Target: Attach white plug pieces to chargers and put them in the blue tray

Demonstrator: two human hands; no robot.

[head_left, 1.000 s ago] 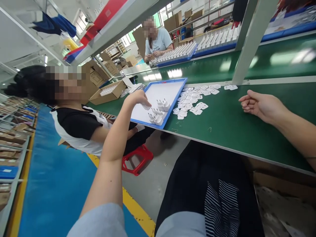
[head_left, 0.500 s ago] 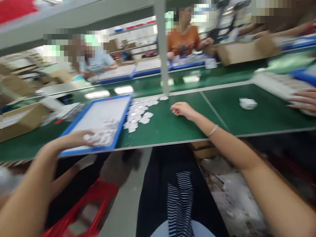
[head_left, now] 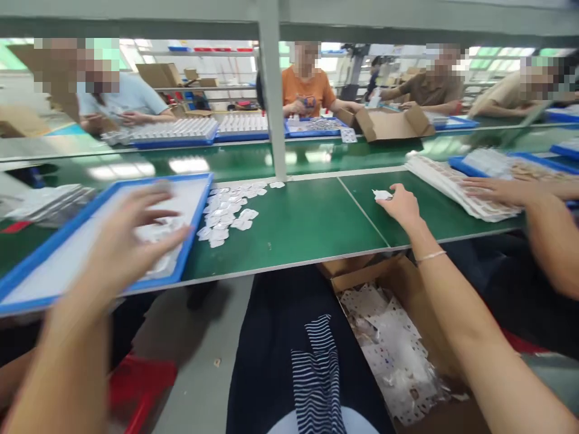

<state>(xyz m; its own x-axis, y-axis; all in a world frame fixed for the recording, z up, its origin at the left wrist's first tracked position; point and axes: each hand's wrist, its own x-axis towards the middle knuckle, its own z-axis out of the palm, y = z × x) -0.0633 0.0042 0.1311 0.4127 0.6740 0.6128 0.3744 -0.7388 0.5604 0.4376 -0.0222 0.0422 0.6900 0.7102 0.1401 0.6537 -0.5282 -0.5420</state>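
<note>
My left hand (head_left: 136, 232) is over the blue-rimmed tray (head_left: 197, 226), blurred, with fingers spread and nothing visible in them. Small white parts (head_left: 163, 259) lie beneath it in the tray's near right corner, partly covered by the hand. On the green table to the right, my right hand (head_left: 401, 206) has thumb and fingertips closed round a small white piece (head_left: 381, 194). Its exact kind cannot be made out. Between the hands, beside the tray, flat white pieces (head_left: 221, 211) lie spread in an overlapping heap.
A co-worker's hand (head_left: 502, 190) rests on a stack of white trays (head_left: 456, 184) at right. An upright post (head_left: 274, 120) stands at the table's back edge. Below the table, an open carton (head_left: 409, 271) holds white scraps. Co-workers sit across the bench behind blue trays.
My left hand has lifted off the white parts and spread its fingers. My right hand has moved right to the lone white piece and closed on it. The view has turned right and levelled.
</note>
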